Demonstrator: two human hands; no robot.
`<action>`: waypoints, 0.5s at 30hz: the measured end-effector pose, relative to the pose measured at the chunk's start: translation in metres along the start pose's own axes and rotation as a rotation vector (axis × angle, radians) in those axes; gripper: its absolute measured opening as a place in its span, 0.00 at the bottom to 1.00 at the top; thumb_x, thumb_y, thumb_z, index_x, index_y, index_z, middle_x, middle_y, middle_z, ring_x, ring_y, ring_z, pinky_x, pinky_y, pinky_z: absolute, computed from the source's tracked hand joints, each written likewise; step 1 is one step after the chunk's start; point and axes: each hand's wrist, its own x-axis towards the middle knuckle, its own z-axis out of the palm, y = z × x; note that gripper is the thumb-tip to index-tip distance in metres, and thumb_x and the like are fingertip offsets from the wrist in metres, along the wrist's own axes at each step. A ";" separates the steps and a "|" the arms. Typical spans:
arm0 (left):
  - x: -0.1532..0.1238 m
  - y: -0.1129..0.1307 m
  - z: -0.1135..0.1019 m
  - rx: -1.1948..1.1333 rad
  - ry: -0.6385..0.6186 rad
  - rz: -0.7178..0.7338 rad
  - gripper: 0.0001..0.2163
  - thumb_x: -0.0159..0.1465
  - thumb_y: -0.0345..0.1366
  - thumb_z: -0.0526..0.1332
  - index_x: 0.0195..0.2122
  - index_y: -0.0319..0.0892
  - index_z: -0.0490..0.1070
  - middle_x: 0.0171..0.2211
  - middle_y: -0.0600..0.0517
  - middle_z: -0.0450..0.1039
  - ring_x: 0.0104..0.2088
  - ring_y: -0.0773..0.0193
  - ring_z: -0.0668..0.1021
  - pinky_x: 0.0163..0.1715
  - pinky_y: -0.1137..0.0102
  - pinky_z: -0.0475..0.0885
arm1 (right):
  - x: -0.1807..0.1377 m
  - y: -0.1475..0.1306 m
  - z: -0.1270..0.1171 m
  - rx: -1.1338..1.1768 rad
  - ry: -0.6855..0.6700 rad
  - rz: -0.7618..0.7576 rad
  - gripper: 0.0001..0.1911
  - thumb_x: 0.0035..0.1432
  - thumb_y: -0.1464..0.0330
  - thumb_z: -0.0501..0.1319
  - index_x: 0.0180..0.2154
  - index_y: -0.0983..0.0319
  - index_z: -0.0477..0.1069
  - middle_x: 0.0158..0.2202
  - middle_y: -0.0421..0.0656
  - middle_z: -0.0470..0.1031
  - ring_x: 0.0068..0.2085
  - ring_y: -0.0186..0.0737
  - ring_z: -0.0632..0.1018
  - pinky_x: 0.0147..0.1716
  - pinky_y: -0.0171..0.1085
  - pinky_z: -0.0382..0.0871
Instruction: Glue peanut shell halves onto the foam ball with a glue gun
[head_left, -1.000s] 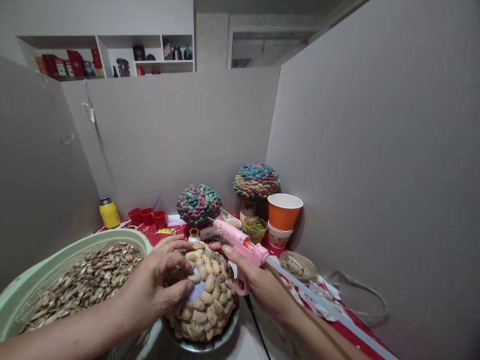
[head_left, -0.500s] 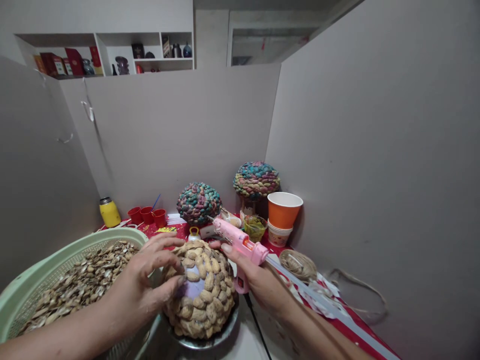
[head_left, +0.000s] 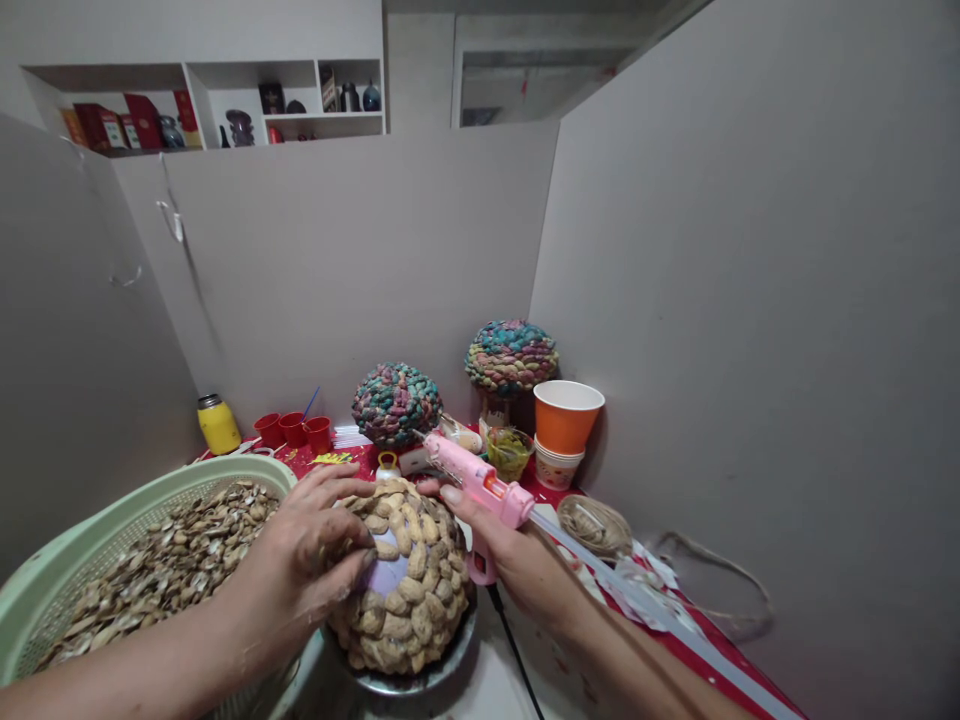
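A dome covered with peanut shells (head_left: 420,615) rests in a shiny metal bowl (head_left: 442,680); a patch of its purple surface (head_left: 386,575) shows bare. At the left edge of that patch, my left hand (head_left: 319,540) has thumb and forefinger pinched together at a peanut shell (head_left: 385,551). The tips partly hide what lies between them. My right hand (head_left: 517,555) is wrapped round a pink hot glue gun (head_left: 469,470), its nozzle pointing up and left above the dome's far side. A clear glue stick (head_left: 574,540) runs out of the gun's rear.
A green basket (head_left: 67,545) of shells stands at left. Behind are a yellow jar (head_left: 217,425), red cups (head_left: 292,430), two coloured shell-covered domes (head_left: 397,403) and an orange paper cup (head_left: 568,420). Twine (head_left: 595,527) lies at right. A black cord (head_left: 514,645) trails from the gun.
My left thumb and forefinger have closed together at the purple patch's edge. The glue gun stays almost where it was; the whole view has shifted slightly.
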 end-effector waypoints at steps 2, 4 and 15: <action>0.000 -0.001 0.001 0.002 -0.002 0.001 0.07 0.62 0.26 0.60 0.30 0.43 0.74 0.48 0.43 0.78 0.56 0.49 0.73 0.52 0.45 0.71 | 0.000 0.000 0.000 0.008 -0.001 0.005 0.28 0.54 0.45 0.65 0.46 0.60 0.78 0.20 0.38 0.66 0.19 0.34 0.61 0.20 0.32 0.50; 0.000 -0.001 0.001 0.000 -0.011 -0.003 0.07 0.62 0.27 0.60 0.30 0.43 0.74 0.48 0.42 0.77 0.56 0.50 0.73 0.51 0.46 0.71 | -0.001 -0.001 0.000 0.024 -0.021 0.011 0.29 0.54 0.45 0.65 0.46 0.60 0.78 0.21 0.39 0.68 0.20 0.34 0.63 0.20 0.32 0.50; -0.003 0.005 -0.005 0.052 -0.034 0.000 0.07 0.64 0.29 0.57 0.33 0.44 0.73 0.51 0.43 0.76 0.57 0.51 0.72 0.54 0.49 0.70 | 0.001 0.001 0.000 0.065 -0.068 -0.012 0.28 0.55 0.45 0.65 0.46 0.60 0.77 0.24 0.40 0.71 0.20 0.33 0.63 0.19 0.32 0.52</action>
